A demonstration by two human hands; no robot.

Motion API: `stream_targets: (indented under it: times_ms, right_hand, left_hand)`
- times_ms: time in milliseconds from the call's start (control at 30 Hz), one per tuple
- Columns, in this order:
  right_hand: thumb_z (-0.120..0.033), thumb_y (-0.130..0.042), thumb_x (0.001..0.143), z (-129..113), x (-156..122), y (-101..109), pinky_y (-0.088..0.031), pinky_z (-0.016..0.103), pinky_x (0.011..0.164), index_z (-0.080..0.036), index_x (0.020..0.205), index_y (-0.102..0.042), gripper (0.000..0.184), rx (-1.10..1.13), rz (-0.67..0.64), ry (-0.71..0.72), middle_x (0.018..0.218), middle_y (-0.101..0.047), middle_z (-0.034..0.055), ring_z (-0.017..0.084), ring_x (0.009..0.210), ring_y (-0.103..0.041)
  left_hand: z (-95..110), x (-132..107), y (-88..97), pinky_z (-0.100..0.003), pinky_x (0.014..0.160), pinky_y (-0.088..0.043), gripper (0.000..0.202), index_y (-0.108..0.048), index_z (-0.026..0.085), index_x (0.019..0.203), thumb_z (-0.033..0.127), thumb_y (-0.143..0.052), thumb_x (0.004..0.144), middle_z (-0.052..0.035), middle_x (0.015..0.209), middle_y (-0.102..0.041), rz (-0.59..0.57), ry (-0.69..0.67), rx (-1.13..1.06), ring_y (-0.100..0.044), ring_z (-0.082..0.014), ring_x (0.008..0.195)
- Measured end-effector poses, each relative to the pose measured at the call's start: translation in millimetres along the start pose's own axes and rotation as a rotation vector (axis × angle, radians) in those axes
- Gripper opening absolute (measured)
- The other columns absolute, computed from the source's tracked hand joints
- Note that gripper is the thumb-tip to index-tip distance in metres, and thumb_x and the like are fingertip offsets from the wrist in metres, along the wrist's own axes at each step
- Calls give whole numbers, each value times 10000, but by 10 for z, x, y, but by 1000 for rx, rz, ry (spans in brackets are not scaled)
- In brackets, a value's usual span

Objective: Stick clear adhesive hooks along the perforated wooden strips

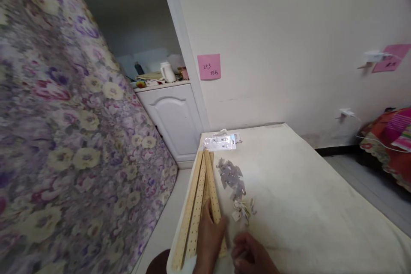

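Several long pale wooden strips with rows of small holes lie along the table's left side. My left hand (209, 237) is closed around one perforated wooden strip (212, 180), which passes between thumb and fingers. Just to its right, my right hand (250, 253) is curled with the fingertips together. Motion blur hides whatever it pinches. Beyond the hands lie a small heap of pale pieces (240, 210) and a pile of flat grey pieces (230, 174). Another perforated strip (189, 214) lies left of my left hand.
A clear plastic package (220, 142) lies at the table's far end. The cream-covered table (289, 197) stretches right. A floral curtain (80, 137) hangs on the left, beside a white cabinet (175, 115). A pink note (209, 67) is stuck on the wall.
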State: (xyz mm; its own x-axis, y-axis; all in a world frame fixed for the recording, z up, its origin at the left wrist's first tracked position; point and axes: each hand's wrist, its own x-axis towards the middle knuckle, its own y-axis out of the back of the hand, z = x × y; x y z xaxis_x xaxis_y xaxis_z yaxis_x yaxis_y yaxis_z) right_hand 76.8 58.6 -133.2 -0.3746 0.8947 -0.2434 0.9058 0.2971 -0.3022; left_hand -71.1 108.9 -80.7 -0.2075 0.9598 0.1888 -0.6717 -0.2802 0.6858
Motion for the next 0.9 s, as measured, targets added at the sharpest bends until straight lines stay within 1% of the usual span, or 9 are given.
stream_targets:
  times_ms: [100,267,333,433,500,600,700,833,900]
  right_hand:
    - [-407,-662,632,8,-72,65,-408,220,517,-216,829,-471,334,-80,0,-1,671,-535,-51,100,528,-565]
    - [-414,-570,709,-69,-153,193,-426,226,514,-206,788,-483,239,-155,22,1,648,-535,-36,128,576,-581]
    - [-353,-537,725,-127,-149,266,-431,233,529,-199,792,-501,172,-262,70,58,649,-543,-28,136,592,-578]
    - [-272,-492,744,-233,-127,407,-437,255,617,-187,785,-550,111,-490,217,198,690,-574,-8,138,634,-571]
    - [-277,-465,772,-289,-109,483,-432,249,612,-186,768,-555,128,-547,271,222,675,-572,-8,131,612,-557]
    - [-310,-445,787,-301,-77,529,-387,213,479,-192,769,-531,147,-503,261,163,593,-530,-29,118,519,-513]
    - [-322,-447,783,-249,-53,523,-354,193,421,-198,760,-510,141,-467,250,152,588,-509,-35,116,507,-507]
    - [-312,-450,790,-202,-52,516,-387,192,461,-203,770,-508,126,-503,231,186,643,-530,-27,117,554,-540]
    - [-290,-443,791,-205,-59,516,-412,207,516,-201,764,-510,114,-543,230,213,649,-539,-24,117,561,-545]
  left_hand:
    - [-192,83,191,-348,933,-441,596,-369,176,1311,209,-526,738,-97,1221,-570,-84,11,36,-555,-225,1112]
    - [-347,156,356,-329,869,-454,517,-412,115,1280,220,-485,779,-112,1102,-539,-107,-13,345,-555,-229,1032]
    - [-353,150,386,-326,845,-455,466,-443,105,1246,206,-467,792,-107,1061,-526,-125,-7,442,-548,-229,997]
    - [-350,116,404,-351,861,-439,421,-463,99,1218,203,-457,810,-110,1046,-519,-107,-37,520,-523,-239,973]
    - [-366,93,398,-367,862,-435,423,-453,104,1232,220,-452,825,-116,1057,-518,-84,-71,530,-512,-243,959]
    - [-429,66,387,-375,858,-435,433,-437,124,1255,228,-446,835,-118,1081,-522,-49,-96,501,-504,-243,955]
    - [-505,29,391,-391,877,-433,432,-443,138,1256,249,-449,839,-115,1100,-530,-16,-117,462,-508,-243,958]
    - [-551,-90,349,-439,921,-422,386,-481,205,1231,277,-447,853,-104,1139,-541,97,-236,407,-507,-261,1043]
    - [-534,-183,255,-438,925,-435,370,-489,242,1225,259,-439,859,-90,1137,-565,105,-347,348,-518,-257,1071]
